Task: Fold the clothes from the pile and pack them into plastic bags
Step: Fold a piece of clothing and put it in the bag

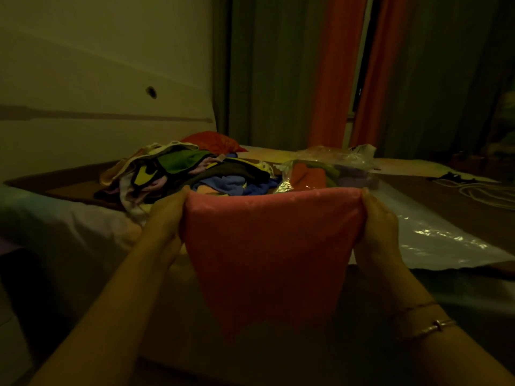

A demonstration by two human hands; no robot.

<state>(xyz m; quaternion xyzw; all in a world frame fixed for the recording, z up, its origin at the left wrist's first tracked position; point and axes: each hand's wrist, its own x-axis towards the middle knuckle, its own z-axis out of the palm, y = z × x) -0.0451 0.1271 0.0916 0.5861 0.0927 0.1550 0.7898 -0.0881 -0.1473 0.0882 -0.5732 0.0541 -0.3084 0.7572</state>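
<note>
Now gripping pink cloth (267,246) taut, left fingers (170,215) and right fingers (373,218) curled round top corners; clothes pile (178,174) beyond.

A pink cloth (267,246) hangs stretched between both hands, narrowing downward. Beyond the left hand lies a jumbled pile of colourful clothes (189,174). Beyond the right hand sits a clear plastic bag (328,171) holding folded clothes.
</note>
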